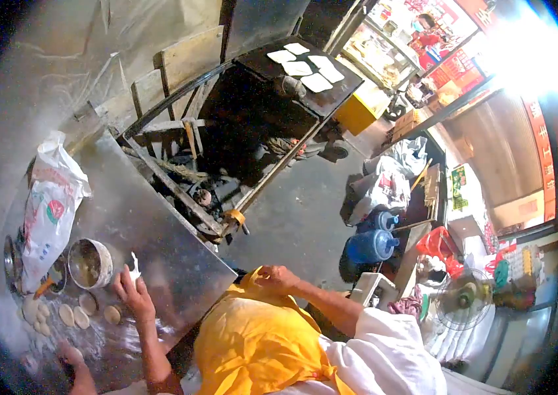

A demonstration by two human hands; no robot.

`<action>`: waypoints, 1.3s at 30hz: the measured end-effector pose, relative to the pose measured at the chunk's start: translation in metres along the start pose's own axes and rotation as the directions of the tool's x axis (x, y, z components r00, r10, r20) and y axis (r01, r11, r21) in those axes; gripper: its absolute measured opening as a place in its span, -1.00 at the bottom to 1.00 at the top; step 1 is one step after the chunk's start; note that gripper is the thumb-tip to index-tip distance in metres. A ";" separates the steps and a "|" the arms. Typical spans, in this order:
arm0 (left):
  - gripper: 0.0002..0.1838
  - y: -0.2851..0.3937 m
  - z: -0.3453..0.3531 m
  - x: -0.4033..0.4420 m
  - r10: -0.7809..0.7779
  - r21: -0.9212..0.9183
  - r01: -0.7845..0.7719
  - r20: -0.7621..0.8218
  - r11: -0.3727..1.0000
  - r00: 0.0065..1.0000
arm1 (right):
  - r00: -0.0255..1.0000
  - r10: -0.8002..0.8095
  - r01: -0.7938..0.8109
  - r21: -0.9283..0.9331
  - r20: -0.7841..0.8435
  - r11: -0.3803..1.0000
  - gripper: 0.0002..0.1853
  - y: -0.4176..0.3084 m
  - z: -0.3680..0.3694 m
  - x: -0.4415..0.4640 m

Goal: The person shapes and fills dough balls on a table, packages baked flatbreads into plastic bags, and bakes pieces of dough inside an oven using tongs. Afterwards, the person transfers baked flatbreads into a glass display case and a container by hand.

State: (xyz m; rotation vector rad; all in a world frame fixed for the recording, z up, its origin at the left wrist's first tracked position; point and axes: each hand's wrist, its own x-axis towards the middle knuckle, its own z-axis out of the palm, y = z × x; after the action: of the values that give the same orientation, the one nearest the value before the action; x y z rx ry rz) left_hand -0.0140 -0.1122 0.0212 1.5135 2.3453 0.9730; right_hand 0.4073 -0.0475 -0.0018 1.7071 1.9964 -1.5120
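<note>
Beside bowl (103,266), pinching apparent dough (135,268) in left hand (136,299); cannot tell grip of right hand (277,278); past tabletop (170,243) edge, open floor (299,210), then bottles (371,246).

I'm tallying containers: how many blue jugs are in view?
2: one blue jug lower in the picture, the other jug between it and the white bags. More may be hidden.

Small food shop or stall making dough goods, shown by dough rounds (74,316) on a floured metal worktop (154,217), flat white pieces (297,68) on a dark slab (262,60), and a red sign with Chinese characters (538,155).
</note>
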 end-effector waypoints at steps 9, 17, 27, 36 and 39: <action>-0.53 -0.045 0.039 -0.026 -0.064 -0.170 0.104 0.227 0.980 0.972 | 0.998 0.055 -0.057 -0.058 -0.036 0.997 -0.49 0.025 0.010 -0.032; -0.44 -0.060 0.025 -0.067 -0.097 0.512 0.058 0.048 0.857 0.994 | 0.990 -0.117 0.120 0.031 -0.084 0.992 -0.59 0.062 -0.022 -0.055; -0.21 0.212 0.136 -0.071 0.395 0.229 -0.471 0.307 0.852 0.866 | 0.935 0.026 0.072 0.259 -0.354 0.963 -0.74 0.269 -0.103 -0.088; -0.50 0.418 0.346 -0.086 0.420 -0.319 -0.274 0.717 0.907 0.556 | 0.738 0.540 -0.225 0.606 -0.405 0.763 -0.50 0.393 -0.216 -0.175; -0.64 0.361 0.412 -0.091 0.158 -0.157 -0.048 0.832 0.986 0.532 | 0.663 0.573 -0.130 0.680 -0.482 0.722 -0.54 0.427 -0.226 -0.184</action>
State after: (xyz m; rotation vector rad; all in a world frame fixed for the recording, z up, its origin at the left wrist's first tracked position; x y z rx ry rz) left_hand 0.4952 0.0786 -0.0909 1.5774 1.4618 0.2261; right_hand 0.9233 -0.0662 -0.0265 3.0804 1.1880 -1.5959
